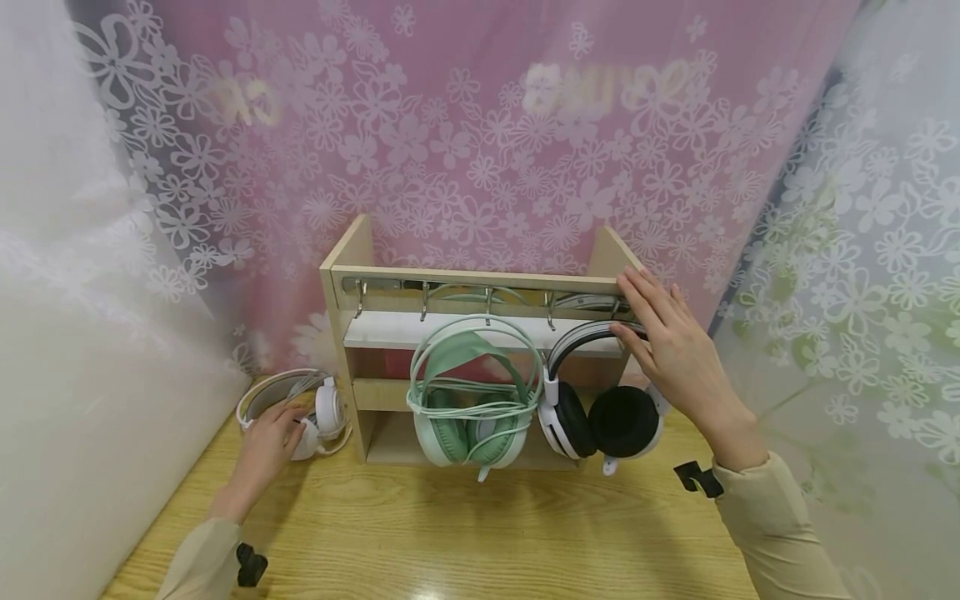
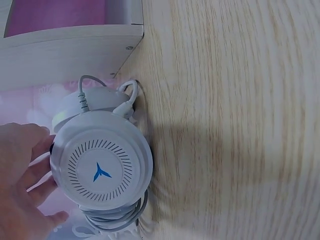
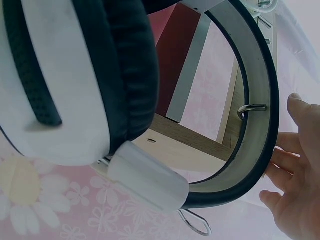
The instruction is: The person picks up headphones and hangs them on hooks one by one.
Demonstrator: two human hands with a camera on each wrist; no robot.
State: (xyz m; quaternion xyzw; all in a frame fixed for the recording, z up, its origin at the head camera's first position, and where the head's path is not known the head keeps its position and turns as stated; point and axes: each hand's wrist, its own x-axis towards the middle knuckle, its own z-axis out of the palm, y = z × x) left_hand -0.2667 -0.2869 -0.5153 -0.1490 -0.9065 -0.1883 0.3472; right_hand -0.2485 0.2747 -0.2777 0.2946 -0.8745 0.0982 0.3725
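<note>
White headphones (image 1: 328, 408) rest on the table just left of a wooden rack (image 1: 343, 333). My left hand (image 1: 266, 442) is over them; in the left wrist view its fingertips reach the edge of the round ear cup (image 2: 100, 170), the thumb standing apart. Black-and-white headphones (image 1: 624, 421) hang from the rack's right end, their headband over a metal hook (image 3: 254, 108). My right hand (image 1: 678, 358) lies with extended fingers across the rack's top right corner, thumb by that headband. Mint-green headphones (image 1: 431, 437), cable wound round them, hang from the rack's middle.
Bare metal hooks (image 1: 359, 298) line the left part of the rack's front rail. A white shelf (image 1: 382, 333) runs behind the headphones. The wood-grain table (image 1: 450, 525) extends in front, and a flowered pink curtain (image 1: 465, 167) hangs behind.
</note>
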